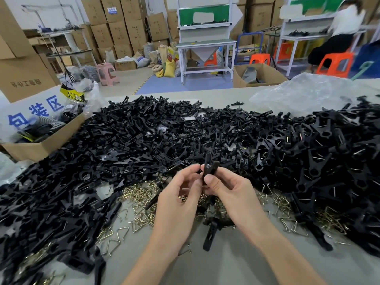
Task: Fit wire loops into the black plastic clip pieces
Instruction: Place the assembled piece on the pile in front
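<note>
A black clip piece (209, 168) is held upright above the near middle of the surface (226, 268), between both hands. It is gripped by the right hand (230, 192), whose thumb and curled fingers are wrapped round its lower part. The grip of the left hand (181, 196) is closed on the piece's left side, with thumb and forefinger pinched against it (whether a wire loop is also pinched there cannot be told). The forked top of the piece is pointed up, toward the far edge.

Beneath the hands, brass-coloured wire loops (141, 194) are spread in a tangled patch on the surface, and more are seen toward the right edge, partly buried. A heap of black clip pieces (144, 136) is piled from the left edge to the right edge and reaches most of the way to the far edge. In its right part, thin wires are seen on many of the pieces. A loose clip piece (208, 237) is laid flat between the two wrists, close to the near edge.

An open cardboard box (45, 147) is set at the left edge, touched by the heap, and dark packaged goods are held in it. A clear plastic bag (304, 93) is crumpled at the far right corner. Beyond the surface, stacked cartons, white workbenches and orange stools are seen.
</note>
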`<state>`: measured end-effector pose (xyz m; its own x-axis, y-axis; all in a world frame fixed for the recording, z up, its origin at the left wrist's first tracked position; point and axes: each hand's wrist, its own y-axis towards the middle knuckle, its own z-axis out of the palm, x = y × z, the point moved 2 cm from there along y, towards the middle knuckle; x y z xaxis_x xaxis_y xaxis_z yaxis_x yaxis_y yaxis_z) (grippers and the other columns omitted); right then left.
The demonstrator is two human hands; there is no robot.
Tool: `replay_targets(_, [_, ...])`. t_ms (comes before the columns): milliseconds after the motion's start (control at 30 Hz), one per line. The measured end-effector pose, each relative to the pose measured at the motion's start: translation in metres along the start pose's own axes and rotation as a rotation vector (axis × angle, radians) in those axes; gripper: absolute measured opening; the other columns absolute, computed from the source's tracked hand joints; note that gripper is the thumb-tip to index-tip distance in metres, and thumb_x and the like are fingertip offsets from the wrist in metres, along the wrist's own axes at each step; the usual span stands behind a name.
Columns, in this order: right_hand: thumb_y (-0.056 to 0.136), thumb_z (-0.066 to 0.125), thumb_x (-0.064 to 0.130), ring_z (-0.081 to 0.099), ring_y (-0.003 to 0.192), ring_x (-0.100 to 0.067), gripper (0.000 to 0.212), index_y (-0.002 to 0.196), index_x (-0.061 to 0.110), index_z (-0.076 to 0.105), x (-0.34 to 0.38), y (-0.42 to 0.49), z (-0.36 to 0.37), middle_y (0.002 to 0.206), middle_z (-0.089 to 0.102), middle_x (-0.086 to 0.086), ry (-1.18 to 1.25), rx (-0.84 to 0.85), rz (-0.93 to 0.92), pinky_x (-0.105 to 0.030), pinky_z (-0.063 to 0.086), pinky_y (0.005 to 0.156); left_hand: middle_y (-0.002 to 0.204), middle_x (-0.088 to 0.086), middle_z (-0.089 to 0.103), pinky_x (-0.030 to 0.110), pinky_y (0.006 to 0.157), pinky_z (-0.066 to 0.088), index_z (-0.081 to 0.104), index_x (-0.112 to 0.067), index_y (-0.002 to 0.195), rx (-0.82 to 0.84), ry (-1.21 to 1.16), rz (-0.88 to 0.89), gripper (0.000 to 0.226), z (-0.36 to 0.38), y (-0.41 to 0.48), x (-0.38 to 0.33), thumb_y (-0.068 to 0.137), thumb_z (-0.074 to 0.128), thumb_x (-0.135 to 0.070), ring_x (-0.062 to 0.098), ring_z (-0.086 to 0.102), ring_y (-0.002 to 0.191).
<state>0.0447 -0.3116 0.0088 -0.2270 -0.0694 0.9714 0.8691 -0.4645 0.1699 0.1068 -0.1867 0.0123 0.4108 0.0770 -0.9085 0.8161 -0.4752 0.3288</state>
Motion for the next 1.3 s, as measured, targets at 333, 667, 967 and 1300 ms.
replay_targets(333, [0.097,0.065,0.014,0.07,0.074,-0.009,0.032,0.122,0.034,0.064,-0.004,0.003,-0.009,0.101,0.071,0.0,-0.113,-0.213,-0.064,-0.021,0.058,0.074,0.116,-0.018,0.053,0.026,0.095,0.031,0.06,-0.032,0.131,0.256,0.889,0.255,0.035,-0.017,0.004,0.018,0.099,0.047,-0.04,0.008,0.048,0.112])
replay_targets(667, [0.097,0.065,0.019,0.07,0.073,-0.008,0.035,0.122,0.043,0.059,-0.004,0.0,-0.007,0.107,0.069,-0.006,-0.181,-0.209,-0.064,-0.013,0.052,0.071,0.1,-0.015,0.054,0.034,0.088,0.039,0.066,-0.034,0.103,0.279,0.98,0.227,0.014,-0.015,0.009,0.02,0.094,0.059,-0.042,0.016,0.055,0.1])
replay_targets(967, [0.099,0.062,0.026,0.07,0.078,-0.005,0.03,0.115,0.051,0.059,0.0,-0.002,-0.005,0.104,0.069,-0.002,-0.246,-0.159,-0.09,-0.009,0.051,0.07,0.083,-0.02,0.057,0.029,0.072,0.039,0.049,-0.038,0.086,0.054,0.545,0.164,0.012,-0.02,0.006,0.015,0.098,0.048,-0.035,0.001,0.052,0.073])
replay_targets(1300, [0.098,0.066,0.027,0.064,0.108,0.005,0.038,0.109,0.063,0.06,-0.003,-0.003,0.003,0.115,0.066,0.025,-0.353,-0.005,-0.083,-0.009,0.046,0.089,0.084,-0.021,0.063,0.012,0.063,0.041,0.058,-0.04,0.093,-0.062,0.385,0.158,0.01,-0.022,0.011,0.018,0.099,0.05,-0.042,0.003,0.06,0.073])
